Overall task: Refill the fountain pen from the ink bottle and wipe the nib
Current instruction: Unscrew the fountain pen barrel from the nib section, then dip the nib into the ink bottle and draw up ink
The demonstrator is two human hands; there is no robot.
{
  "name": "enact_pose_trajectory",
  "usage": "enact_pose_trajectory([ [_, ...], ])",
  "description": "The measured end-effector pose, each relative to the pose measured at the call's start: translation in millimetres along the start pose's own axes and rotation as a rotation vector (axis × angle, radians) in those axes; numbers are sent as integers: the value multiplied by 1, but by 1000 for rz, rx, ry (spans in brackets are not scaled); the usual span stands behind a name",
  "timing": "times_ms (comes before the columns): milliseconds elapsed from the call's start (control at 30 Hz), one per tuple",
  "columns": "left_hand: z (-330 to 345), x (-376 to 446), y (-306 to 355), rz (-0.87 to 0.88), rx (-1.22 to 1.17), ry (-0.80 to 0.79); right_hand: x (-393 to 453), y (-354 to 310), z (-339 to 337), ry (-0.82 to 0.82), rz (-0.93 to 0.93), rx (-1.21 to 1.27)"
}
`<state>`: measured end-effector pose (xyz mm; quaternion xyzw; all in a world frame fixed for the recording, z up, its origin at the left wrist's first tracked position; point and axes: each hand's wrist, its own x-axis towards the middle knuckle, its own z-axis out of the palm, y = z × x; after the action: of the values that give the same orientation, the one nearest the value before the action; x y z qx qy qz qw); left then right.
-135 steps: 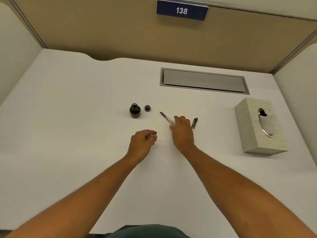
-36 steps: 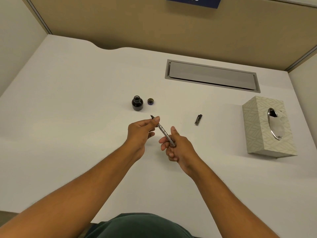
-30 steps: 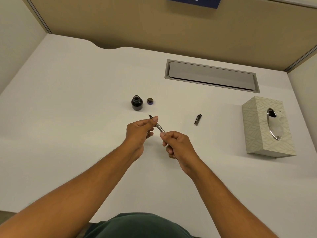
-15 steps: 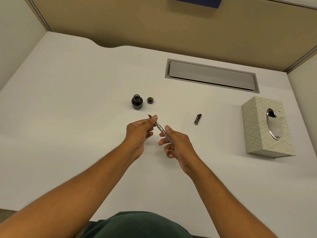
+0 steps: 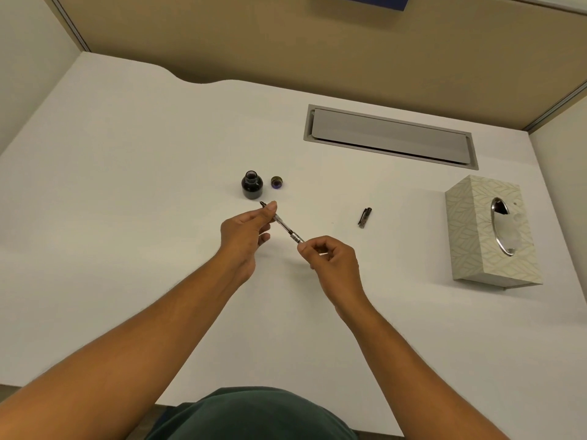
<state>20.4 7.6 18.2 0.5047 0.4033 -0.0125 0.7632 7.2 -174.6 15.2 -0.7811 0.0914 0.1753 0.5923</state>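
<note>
I hold the fountain pen [image 5: 287, 229] in the air over the white desk, nib pointing away toward the ink bottle. My left hand [image 5: 244, 231] pinches its front section just behind the nib. My right hand [image 5: 330, 260] grips the rear end, which is hidden inside the fingers. The open ink bottle [image 5: 252, 185] stands just beyond the nib, with its cap [image 5: 277, 182] lying to its right. The pen's dark cap [image 5: 364, 217] lies on the desk farther right.
A patterned tissue box [image 5: 490, 231] stands at the right side of the white desk [image 5: 127, 201]. A grey cable hatch [image 5: 389, 136] is set into the desk at the back. Partition walls close the desk on three sides.
The pen left the desk and is now held by both hands. In the last half second my right fingers closed further around its rear end.
</note>
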Motion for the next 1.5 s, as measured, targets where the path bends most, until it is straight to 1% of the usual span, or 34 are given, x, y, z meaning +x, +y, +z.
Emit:
enact_pose_trajectory([
  [133, -4, 4, 6, 52, -13, 80, 4, 17, -7, 99, -106, -107],
  [267, -6, 2, 0, 126, 7, 112, 17, 46, -15, 173, -192, -262],
  [433, -8, 0, -7, 98, -1, 115, 32, 70, -21, 278, -239, -454],
  [600, -9, -4, -9, 70, -5, 112, 37, 83, -20, 315, -276, -571],
  [867, -10, -7, -10, 59, -12, 101, 38, 90, -22, 320, -354, -610],
  [967, -10, -10, -9, 55, -20, 97, 36, 89, -27, 317, -349, -548],
  [1067, -10, -14, -7, 50, -23, 94, 24, 77, -26, 309, -366, -431],
  [1133, -11, -17, -5, 44, -33, 94, 11, 61, -20, 248, -376, -329],
  [1167, -12, -19, -4, 38, -40, 96, 5, 51, -15, 187, -361, -274],
  [1233, -14, -21, -3, 21, -56, 100, -5, 30, -3, 42, -279, -168],
  [1300, -16, -24, -2, 2, -63, 107, -8, 12, 11, -43, -179, -41],
  [1433, -23, -27, 1, -20, -101, 59, 1, -18, 30, -51, -22, 305],
  [1500, -29, -28, 3, -24, -117, 15, 8, -30, 35, -70, 9, 416],
])
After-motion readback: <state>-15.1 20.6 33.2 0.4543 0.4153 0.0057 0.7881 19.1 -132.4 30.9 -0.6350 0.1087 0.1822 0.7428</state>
